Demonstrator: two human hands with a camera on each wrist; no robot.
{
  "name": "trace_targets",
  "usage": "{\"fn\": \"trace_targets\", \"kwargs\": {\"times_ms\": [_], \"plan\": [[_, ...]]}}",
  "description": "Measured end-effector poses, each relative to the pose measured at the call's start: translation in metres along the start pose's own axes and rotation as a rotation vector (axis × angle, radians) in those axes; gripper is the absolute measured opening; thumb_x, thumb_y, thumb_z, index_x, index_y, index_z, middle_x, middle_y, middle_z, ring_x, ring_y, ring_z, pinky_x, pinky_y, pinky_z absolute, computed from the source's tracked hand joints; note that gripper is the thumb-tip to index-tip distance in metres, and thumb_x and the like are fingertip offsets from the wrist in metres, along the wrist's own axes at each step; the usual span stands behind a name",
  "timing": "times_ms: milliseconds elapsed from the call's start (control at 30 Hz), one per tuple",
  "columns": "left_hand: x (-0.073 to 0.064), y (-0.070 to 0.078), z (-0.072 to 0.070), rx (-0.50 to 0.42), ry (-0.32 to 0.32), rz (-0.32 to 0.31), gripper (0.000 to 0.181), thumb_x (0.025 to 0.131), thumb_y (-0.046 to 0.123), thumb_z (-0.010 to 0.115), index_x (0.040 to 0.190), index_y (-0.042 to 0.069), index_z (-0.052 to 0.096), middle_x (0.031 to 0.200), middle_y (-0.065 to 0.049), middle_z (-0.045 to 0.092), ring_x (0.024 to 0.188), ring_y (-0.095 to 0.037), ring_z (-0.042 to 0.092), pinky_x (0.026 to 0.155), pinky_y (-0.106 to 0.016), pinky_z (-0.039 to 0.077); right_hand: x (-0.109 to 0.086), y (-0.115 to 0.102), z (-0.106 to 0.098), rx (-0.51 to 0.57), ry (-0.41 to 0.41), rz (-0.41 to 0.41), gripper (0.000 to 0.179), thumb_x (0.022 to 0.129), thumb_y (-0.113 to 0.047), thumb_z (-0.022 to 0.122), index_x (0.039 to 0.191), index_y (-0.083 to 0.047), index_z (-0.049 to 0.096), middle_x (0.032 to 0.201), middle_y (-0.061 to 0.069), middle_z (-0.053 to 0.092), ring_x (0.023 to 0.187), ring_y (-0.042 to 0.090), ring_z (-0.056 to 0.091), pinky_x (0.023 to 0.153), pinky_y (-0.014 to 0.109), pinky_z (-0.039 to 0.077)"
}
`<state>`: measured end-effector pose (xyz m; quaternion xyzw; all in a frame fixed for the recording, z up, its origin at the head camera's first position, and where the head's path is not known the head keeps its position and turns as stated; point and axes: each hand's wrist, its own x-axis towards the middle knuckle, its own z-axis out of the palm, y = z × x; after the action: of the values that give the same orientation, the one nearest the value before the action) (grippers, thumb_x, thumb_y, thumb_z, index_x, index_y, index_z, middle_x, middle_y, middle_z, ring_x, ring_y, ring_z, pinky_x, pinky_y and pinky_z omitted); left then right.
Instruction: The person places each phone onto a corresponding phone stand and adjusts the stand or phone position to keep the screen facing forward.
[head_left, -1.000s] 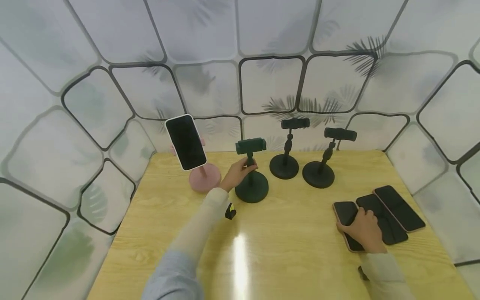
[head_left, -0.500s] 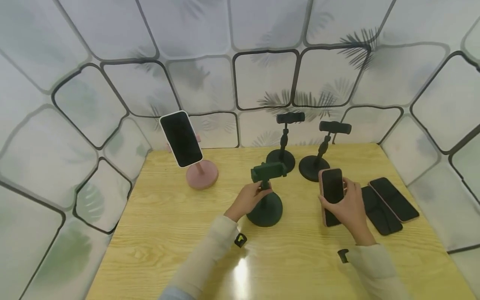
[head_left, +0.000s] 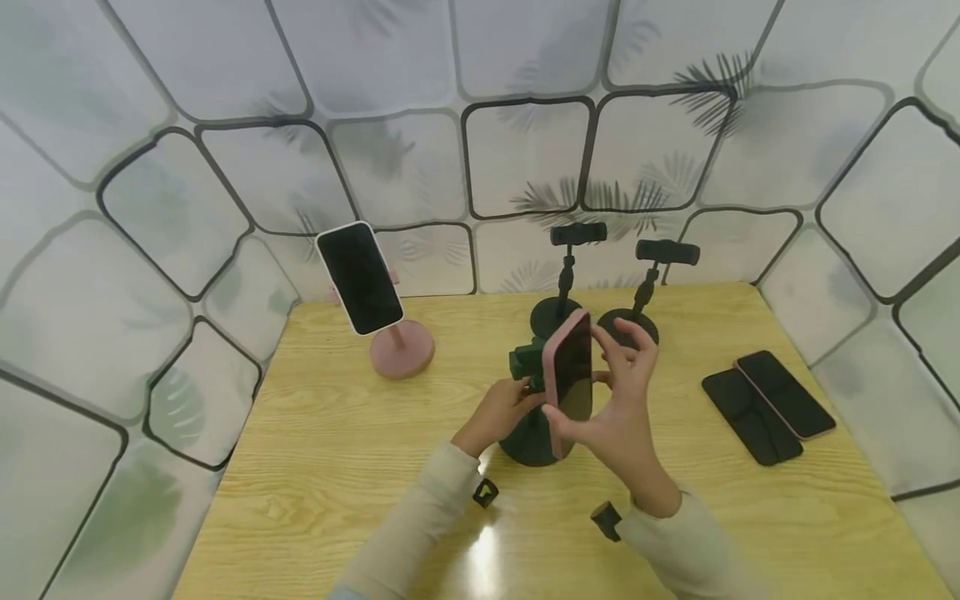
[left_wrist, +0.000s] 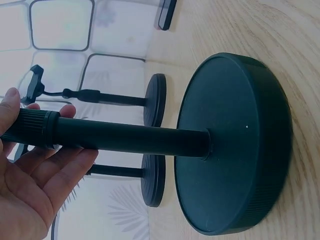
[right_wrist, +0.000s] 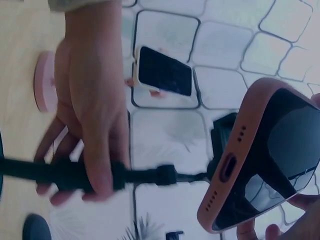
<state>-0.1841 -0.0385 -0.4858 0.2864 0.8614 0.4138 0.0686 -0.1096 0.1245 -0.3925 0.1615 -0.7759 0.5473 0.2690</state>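
Observation:
My left hand (head_left: 495, 417) grips the stem of a dark green phone stand (left_wrist: 135, 140); its thumb and fingers close round the ribbed collar in the left wrist view. The stand's round base (head_left: 525, 443) appears to rest on the wooden table. My right hand (head_left: 624, 421) holds a pink-cased phone (head_left: 573, 371) by its long edges, upright and tilted, in front of the stand's clamp head. In the right wrist view, the phone (right_wrist: 285, 145) is close to the dark clamp (right_wrist: 221, 137), partly covering it. Whether they touch I cannot tell.
Two black phone stands, one left (head_left: 579, 234) and one right (head_left: 667, 252), stand behind the hands. On the left, a pink stand (head_left: 402, 350) bears a white-rimmed phone (head_left: 360, 277). Two dark phones, one nearer (head_left: 752, 417) and one pink-edged (head_left: 785, 393), overlap at right. A patterned wall (head_left: 405, 167) rises behind.
The right hand has lifted the pink-cased phone from the table and carried it left to the green stand. The left hand has brought that stand nearer and slightly right.

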Motion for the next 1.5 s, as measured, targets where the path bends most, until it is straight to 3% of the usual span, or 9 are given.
{"fn": "trace_targets", "kwargs": {"times_ms": [300, 533, 667, 733, 800, 967, 1100, 1300, 1500], "plan": [[-0.003, 0.003, 0.000, 0.016, -0.005, -0.015, 0.030, 0.098, 0.015, 0.048, 0.123, 0.003, 0.059, 0.116, -0.016, 0.066, 0.109, -0.029, 0.063, 0.091, -0.039, 0.052, -0.005, 0.006, 0.021, -0.063, 0.033, 0.032, 0.088, 0.058, -0.008, 0.085, 0.137, -0.007, 0.045, 0.147, 0.021, 0.014, 0.107, 0.017, 0.028, 0.070, 0.025, 0.050], [-0.005, 0.001, -0.001, 0.016, 0.003, 0.008, 0.030, 0.097, 0.013, 0.049, 0.125, 0.005, 0.058, 0.119, -0.016, 0.064, 0.110, -0.029, 0.062, 0.092, -0.038, 0.052, -0.004, 0.011, 0.025, -0.072, 0.039, 0.035, 0.084, 0.064, -0.022, 0.084, 0.137, -0.007, 0.045, 0.139, 0.022, 0.027, 0.107, 0.017, 0.034, 0.068, 0.029, 0.049], [-0.005, 0.000, -0.002, 0.025, 0.009, 0.012, 0.027, 0.097, 0.013, 0.049, 0.120, 0.005, 0.061, 0.110, -0.014, 0.068, 0.097, -0.021, 0.065, 0.083, -0.032, 0.053, -0.003, 0.011, 0.027, -0.105, 0.037, 0.030, 0.084, 0.066, -0.030, 0.083, 0.137, -0.007, 0.043, 0.135, 0.022, 0.037, 0.107, 0.017, 0.036, 0.067, 0.033, 0.048], [-0.005, 0.000, -0.004, -0.008, -0.003, 0.006, 0.026, 0.097, 0.013, 0.049, 0.117, 0.005, 0.062, 0.102, -0.012, 0.069, 0.088, -0.016, 0.063, 0.078, -0.028, 0.052, -0.003, 0.011, 0.028, -0.123, 0.040, 0.031, 0.084, 0.065, -0.029, 0.082, 0.136, -0.007, 0.043, 0.134, 0.020, 0.040, 0.108, 0.016, 0.035, 0.067, 0.033, 0.047], [-0.007, -0.001, -0.008, -0.073, -0.001, 0.013, 0.028, 0.096, 0.011, 0.050, 0.123, 0.007, 0.059, 0.111, -0.010, 0.067, 0.096, -0.016, 0.062, 0.083, -0.028, 0.051, -0.003, 0.010, 0.029, -0.132, 0.042, 0.029, 0.083, 0.064, -0.027, 0.082, 0.135, -0.007, 0.043, 0.132, 0.020, 0.042, 0.106, 0.016, 0.035, 0.067, 0.031, 0.047], [-0.022, 0.016, -0.033, -0.312, 0.168, 0.086, 0.041, 0.092, 0.000, 0.054, 0.133, 0.002, 0.048, 0.133, -0.019, 0.052, 0.124, -0.032, 0.051, 0.100, -0.044, 0.046, -0.001, 0.010, 0.029, -0.129, 0.036, 0.022, 0.082, 0.063, -0.022, 0.081, 0.134, -0.006, 0.044, 0.127, 0.019, 0.044, 0.100, 0.014, 0.034, 0.064, 0.028, 0.047], [-0.031, 0.040, -0.053, -0.462, 0.329, 0.108, 0.036, 0.090, 0.001, 0.058, 0.126, -0.004, 0.053, 0.124, -0.025, 0.057, 0.114, -0.036, 0.056, 0.095, -0.042, 0.050, 0.000, 0.009, 0.029, -0.137, 0.041, 0.018, 0.083, 0.062, -0.019, 0.081, 0.134, -0.007, 0.043, 0.126, 0.018, 0.045, 0.100, 0.014, 0.035, 0.063, 0.026, 0.046], [-0.032, 0.065, -0.059, -0.419, 0.396, -0.012, 0.036, 0.080, 0.013, 0.074, 0.112, 0.001, 0.066, 0.106, -0.019, 0.068, 0.094, -0.028, 0.067, 0.083, -0.026, 0.056, 0.000, 0.009, 0.029, -0.150, 0.056, 0.023, 0.083, 0.062, -0.018, 0.081, 0.134, -0.005, 0.043, 0.124, 0.019, 0.045, 0.102, 0.014, 0.035, 0.063, 0.023, 0.044], [-0.033, 0.075, -0.062, -0.328, 0.413, -0.022, 0.028, 0.078, 0.008, 0.075, 0.105, 0.001, 0.070, 0.095, -0.017, 0.071, 0.084, -0.026, 0.070, 0.075, -0.027, 0.057, 0.000, 0.009, 0.031, -0.167, 0.059, 0.038, 0.084, 0.061, -0.019, 0.082, 0.133, -0.004, 0.042, 0.123, 0.019, 0.045, 0.104, 0.023, 0.037, 0.065, 0.025, 0.042]]}}
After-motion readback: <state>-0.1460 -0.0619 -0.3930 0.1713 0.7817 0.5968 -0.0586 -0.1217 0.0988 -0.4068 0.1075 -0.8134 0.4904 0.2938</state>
